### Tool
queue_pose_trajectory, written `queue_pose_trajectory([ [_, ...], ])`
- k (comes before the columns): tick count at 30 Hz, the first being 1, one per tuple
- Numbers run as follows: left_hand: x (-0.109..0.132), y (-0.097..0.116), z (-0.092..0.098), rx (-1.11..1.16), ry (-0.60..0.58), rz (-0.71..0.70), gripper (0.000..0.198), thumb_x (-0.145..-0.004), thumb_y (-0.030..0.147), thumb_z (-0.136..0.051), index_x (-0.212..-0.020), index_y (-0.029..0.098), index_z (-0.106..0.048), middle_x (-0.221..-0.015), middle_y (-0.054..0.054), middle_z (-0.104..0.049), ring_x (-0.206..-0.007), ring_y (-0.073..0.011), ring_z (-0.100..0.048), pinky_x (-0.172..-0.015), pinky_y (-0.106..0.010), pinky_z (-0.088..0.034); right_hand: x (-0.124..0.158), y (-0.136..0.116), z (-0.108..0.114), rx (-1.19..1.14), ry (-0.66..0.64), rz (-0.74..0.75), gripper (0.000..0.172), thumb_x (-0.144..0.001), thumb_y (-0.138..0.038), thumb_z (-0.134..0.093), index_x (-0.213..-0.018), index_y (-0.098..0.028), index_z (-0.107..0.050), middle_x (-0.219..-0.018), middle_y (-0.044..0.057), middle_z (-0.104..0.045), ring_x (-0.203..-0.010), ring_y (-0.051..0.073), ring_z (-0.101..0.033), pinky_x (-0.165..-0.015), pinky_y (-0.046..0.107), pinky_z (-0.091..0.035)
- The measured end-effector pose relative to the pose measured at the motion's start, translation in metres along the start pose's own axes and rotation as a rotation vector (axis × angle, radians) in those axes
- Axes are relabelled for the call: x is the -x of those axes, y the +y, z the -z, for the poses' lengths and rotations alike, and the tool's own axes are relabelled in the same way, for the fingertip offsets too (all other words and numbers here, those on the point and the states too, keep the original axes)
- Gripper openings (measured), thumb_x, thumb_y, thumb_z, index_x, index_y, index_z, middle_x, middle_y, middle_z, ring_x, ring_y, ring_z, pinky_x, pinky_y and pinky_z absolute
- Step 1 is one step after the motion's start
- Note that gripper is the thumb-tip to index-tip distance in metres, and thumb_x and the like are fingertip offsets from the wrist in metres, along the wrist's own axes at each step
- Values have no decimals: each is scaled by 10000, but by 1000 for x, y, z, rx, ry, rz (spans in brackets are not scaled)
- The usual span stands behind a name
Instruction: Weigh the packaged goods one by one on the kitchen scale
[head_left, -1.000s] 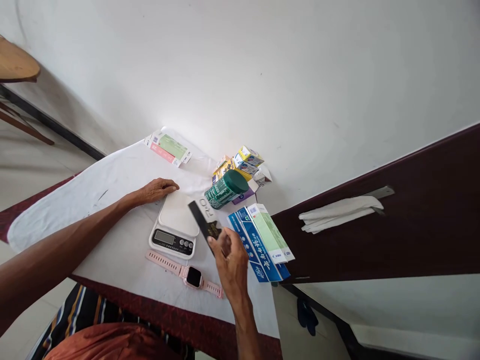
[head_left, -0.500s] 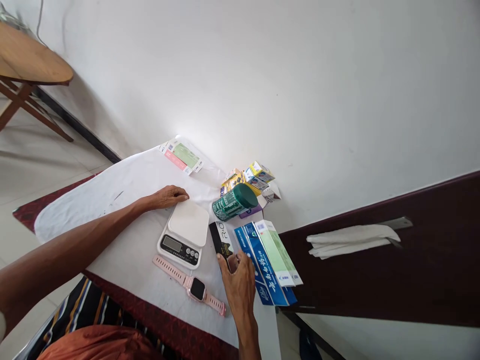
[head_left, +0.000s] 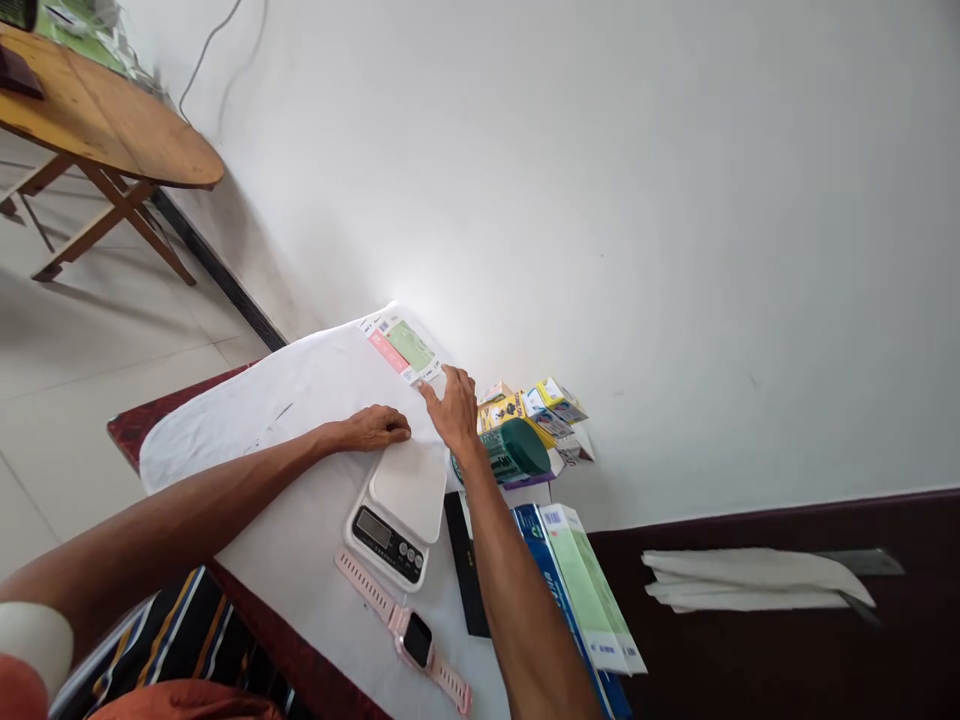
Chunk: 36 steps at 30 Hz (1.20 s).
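My right hand [head_left: 451,408] reaches over the table with thumb and fingers apart and nothing held. Its thumb is beside the near edge of a pink-and-green carton [head_left: 401,350]. My left hand [head_left: 373,428] rests palm down, empty, fingers loosely bent, at the far edge of a white digital scale [head_left: 411,490]. A pink smartwatch [head_left: 415,638] lies in front of the scale. Right of the scale lies a black box [head_left: 466,565], partly hidden by my right forearm. Behind that arm, a green canister [head_left: 517,450] lies on its side.
Small yellow-and-white boxes [head_left: 555,400] crowd against the wall. Blue toothpaste boxes [head_left: 547,560] and a pale green carton [head_left: 592,590] lie along the right edge. A wooden folding table [head_left: 142,130] stands at far left. White cloth [head_left: 750,580] hangs at right.
My right hand has left the black box and moved away from me, up to the pink-and-green carton. My left hand stays by the scale. The whole view has shifted.
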<state>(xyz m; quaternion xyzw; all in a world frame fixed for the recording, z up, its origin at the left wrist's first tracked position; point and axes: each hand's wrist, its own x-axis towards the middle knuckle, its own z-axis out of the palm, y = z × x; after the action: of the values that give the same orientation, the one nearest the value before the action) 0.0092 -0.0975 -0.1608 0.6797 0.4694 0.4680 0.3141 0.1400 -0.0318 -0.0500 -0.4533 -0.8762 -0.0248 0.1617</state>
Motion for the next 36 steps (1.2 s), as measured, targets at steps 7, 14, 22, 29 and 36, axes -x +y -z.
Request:
queue_pose_trajectory([
  [7,-5,-3,2,-47,-146,-1,250,-935,269,-524,-1025,181,-739,-1063,-64,-749,-963,-212,-670,-887,-294,-492,-93,2,-42,9,-157,-150,620,-915,-468,-580,-1404,-98,-488,-1459,244,-487,-1348,374,-438,-1035,502,-397],
  [14,-9,-4,3,-64,-194,28,274,-949,311,-508,-1047,197,-737,-1063,-80,-746,-971,-236,-671,-874,-316,-491,-115,4,-68,-1,-224,-181,476,-897,-397,-587,-1292,-132,-569,-1360,207,-577,-1299,361,-477,-1024,511,-395],
  [22,-13,-11,6,35,-210,70,276,-940,287,-480,-985,203,-738,-1051,-62,-755,-969,-232,-676,-873,-326,-495,-86,4,-40,-23,-24,-152,459,-830,-423,-641,-1180,-130,-596,-1248,197,-622,-1218,347,-518,-1011,463,-415],
  [29,-16,-25,10,303,-148,137,301,-831,140,-478,-1030,149,-704,-974,-72,-761,-910,-197,-707,-847,-314,-552,40,17,33,-78,92,-172,490,-823,-590,-631,-1073,-169,-617,-1103,171,-684,-1044,333,-613,-909,473,-472],
  [36,-15,-26,14,511,-124,176,290,-870,237,-479,-1051,119,-672,-1020,-120,-749,-947,-200,-719,-885,-351,-564,155,11,32,-170,41,-181,476,-813,-583,-660,-1078,-190,-625,-1085,140,-687,-1030,327,-633,-895,492,-510],
])
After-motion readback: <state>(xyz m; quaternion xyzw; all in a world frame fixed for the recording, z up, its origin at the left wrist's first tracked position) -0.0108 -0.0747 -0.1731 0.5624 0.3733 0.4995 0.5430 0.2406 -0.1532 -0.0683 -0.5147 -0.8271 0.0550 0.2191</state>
